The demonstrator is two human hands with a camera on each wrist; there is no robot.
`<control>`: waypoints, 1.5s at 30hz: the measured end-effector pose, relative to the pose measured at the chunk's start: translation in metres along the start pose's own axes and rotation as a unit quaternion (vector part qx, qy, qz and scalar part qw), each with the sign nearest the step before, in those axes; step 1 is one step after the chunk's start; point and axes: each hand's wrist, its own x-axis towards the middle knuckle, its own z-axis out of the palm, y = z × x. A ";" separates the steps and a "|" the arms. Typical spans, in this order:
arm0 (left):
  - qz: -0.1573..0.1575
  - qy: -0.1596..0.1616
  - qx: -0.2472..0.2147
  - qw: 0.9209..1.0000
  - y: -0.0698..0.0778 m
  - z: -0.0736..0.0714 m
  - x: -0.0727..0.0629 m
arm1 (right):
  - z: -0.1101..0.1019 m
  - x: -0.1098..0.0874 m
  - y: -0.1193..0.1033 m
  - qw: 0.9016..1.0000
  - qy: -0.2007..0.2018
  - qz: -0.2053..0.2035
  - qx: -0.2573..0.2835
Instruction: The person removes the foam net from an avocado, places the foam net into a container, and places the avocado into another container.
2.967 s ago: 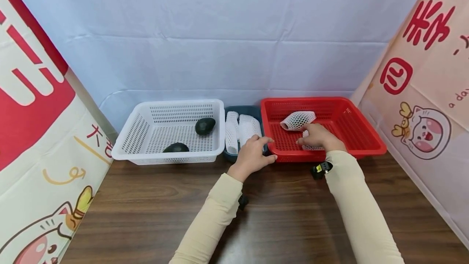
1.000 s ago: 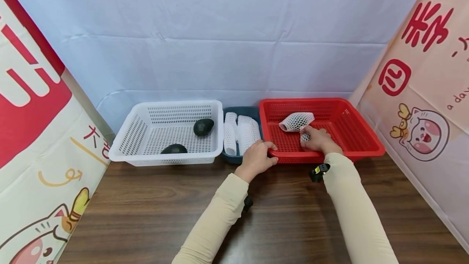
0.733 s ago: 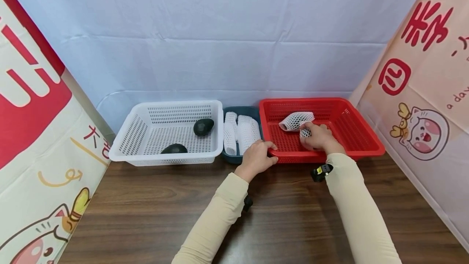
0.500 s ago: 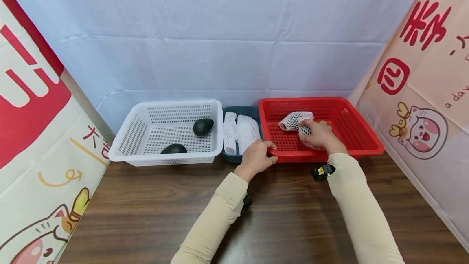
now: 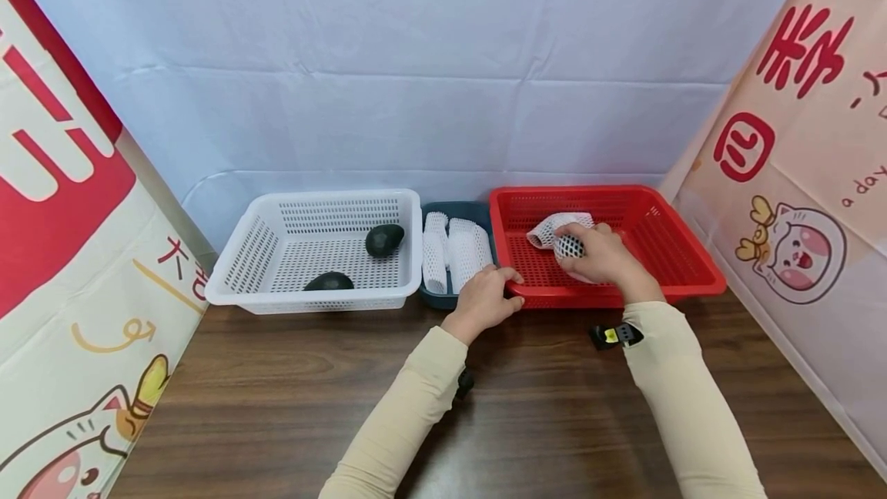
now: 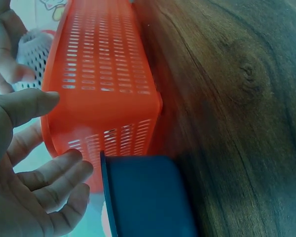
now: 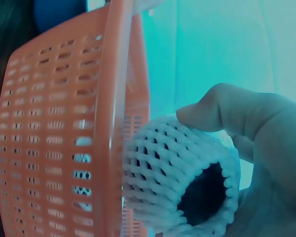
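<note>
White basket (image 5: 277, 283): avocados (image 5: 384, 240) | tub (image 5: 443, 301): sleeves (image 5: 467, 245) | red basket (image 5: 668, 249): sleeved avocado (image 5: 546, 231), left hand (image 5: 481, 300) spread on rim (image 5: 564, 294) | right hand (image 5: 604, 252): gripping netted avocado (image 5: 569, 246)

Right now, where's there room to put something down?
The table is bare between the white basket and left arm; the red basket is free at its right end. White nets crowd the blue tray; netted bundles, the red basket's left half.

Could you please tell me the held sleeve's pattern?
The sleeve has an open mesh pattern, best seen in the right wrist view.
</note>
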 end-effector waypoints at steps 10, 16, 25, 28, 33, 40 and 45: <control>0.024 -0.012 -0.036 0.999 -0.006 0.000 -0.005 | 0.004 -0.014 -0.011 0.999 0.006 -0.033 0.013; 0.050 -0.011 -0.088 0.995 -0.012 -0.006 -0.015 | 0.008 -0.019 -0.011 0.998 0.014 -0.054 0.033; 0.052 -0.023 -0.151 0.987 -0.018 -0.025 -0.031 | 0.011 -0.028 -0.008 0.989 0.025 -0.095 0.109; 0.065 -0.020 -0.124 0.990 -0.021 -0.030 -0.037 | 0.011 -0.030 -0.008 0.985 0.026 -0.115 0.122; 0.091 -0.018 -0.106 0.990 -0.028 -0.036 -0.045 | 0.013 -0.035 -0.010 0.980 0.019 -0.134 0.144; 0.101 -0.004 -0.157 0.982 -0.035 -0.039 -0.056 | 0.018 -0.039 -0.014 0.978 0.012 -0.127 0.163; 0.092 0.009 -0.192 0.977 -0.041 -0.039 -0.062 | 0.022 -0.041 -0.019 0.977 0.007 -0.130 0.169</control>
